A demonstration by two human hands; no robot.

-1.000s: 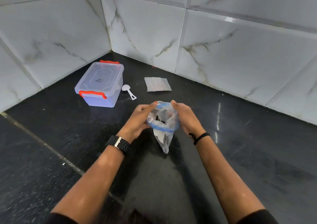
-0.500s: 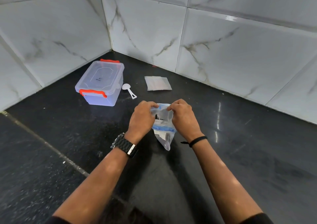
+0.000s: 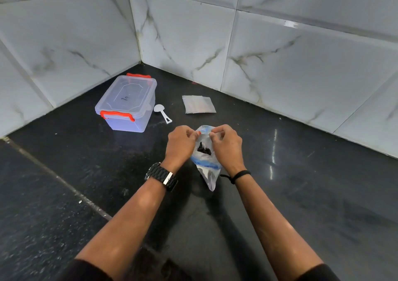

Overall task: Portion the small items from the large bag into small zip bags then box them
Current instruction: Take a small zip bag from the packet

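Your left hand [image 3: 180,144] and right hand [image 3: 227,145] each pinch the top edge of the clear zip bag [image 3: 206,164], thumbs and fingertips drawn close together at its blue-striped mouth. The bag hangs between your hands above the black counter [image 3: 301,194], with a few dark small items [image 3: 203,149] showing through the plastic. By the look of it, you are opening the large bag, so portioning has not begun. Next you need the mouth spread wide and steady, then the white scoop [image 3: 162,112] and one of the small zip bags [image 3: 198,104] stacked beyond. The lidded clear box [image 3: 127,103] with red clasps waits to the left.
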